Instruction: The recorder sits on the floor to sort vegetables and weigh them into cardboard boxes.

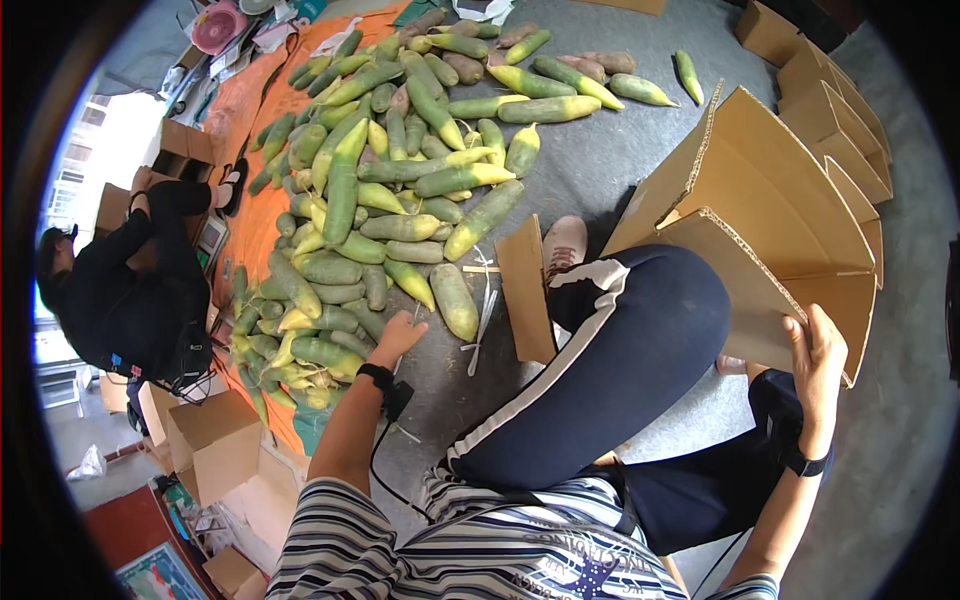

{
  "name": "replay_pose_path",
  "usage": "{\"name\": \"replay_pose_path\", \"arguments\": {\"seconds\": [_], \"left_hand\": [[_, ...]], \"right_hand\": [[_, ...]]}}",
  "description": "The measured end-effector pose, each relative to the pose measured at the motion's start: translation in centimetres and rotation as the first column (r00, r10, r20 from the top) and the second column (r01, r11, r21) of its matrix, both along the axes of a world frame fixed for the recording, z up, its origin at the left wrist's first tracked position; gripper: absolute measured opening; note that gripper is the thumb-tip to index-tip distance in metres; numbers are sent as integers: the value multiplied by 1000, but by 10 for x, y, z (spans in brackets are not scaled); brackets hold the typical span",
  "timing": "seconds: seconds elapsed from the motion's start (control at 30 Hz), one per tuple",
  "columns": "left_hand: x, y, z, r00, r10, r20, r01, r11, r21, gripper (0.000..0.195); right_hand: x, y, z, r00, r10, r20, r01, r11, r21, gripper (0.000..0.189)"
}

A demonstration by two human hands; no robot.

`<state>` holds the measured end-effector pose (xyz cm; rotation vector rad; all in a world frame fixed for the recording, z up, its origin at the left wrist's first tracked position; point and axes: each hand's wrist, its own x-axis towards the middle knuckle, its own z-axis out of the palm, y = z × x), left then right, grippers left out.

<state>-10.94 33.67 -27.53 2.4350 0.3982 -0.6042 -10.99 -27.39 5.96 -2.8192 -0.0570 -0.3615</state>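
Down at the left, my left hand is curled beside the near edge of a heap of green radishes. A thin pale strip shows at both sides of that fist, and its full shape is hidden. At the right, my right hand grips the rim of an open cardboard box, thumb on the outer face. The box stands tilted against my raised knee, and the visible part of its inside is bare cardboard. One large radish lies on the floor just right of my left hand.
An orange tarp runs under the heap's left side. White ties and a cardboard flap lie near my shoe. Another person sits at the left. More boxes stand at right and lower left.
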Motion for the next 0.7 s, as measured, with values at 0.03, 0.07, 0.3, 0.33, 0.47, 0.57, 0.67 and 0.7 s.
{"name": "replay_pose_path", "arguments": {"seconds": [0.03,0.07,0.3,0.33,0.47,0.57,0.67,0.7], "left_hand": [[10,-17,-3,1000,-7,-13,7,1000,-15,56],[20,-38,-7,996,74,-41,-78,991,-106,62],[45,-76,-95,863,429,-267,-442,897,14,81],[44,-83,-107,840,485,-243,-493,869,28,81],[40,-95,-101,820,508,-262,-572,738,-359,69],[40,-105,4,739,306,-600,-658,519,-546,58],[40,-124,78,836,317,-447,-547,532,-646,50],[42,-126,96,884,320,-342,-467,556,-688,48]], "right_hand": [[-1,-2,-2,1000,2,-26,-3,1000,-20,29],[-2,-2,-2,999,10,-35,-10,1000,-11,30],[5,11,1,999,2,-37,-3,999,-41,28],[4,10,3,999,4,-40,-5,999,-41,27],[-4,0,7,1000,15,-13,-16,995,-101,28],[2,3,5,999,46,-15,-48,991,-122,29],[6,2,4,995,96,42,-89,986,-143,27],[7,1,3,992,109,63,-100,985,-139,27]]}}
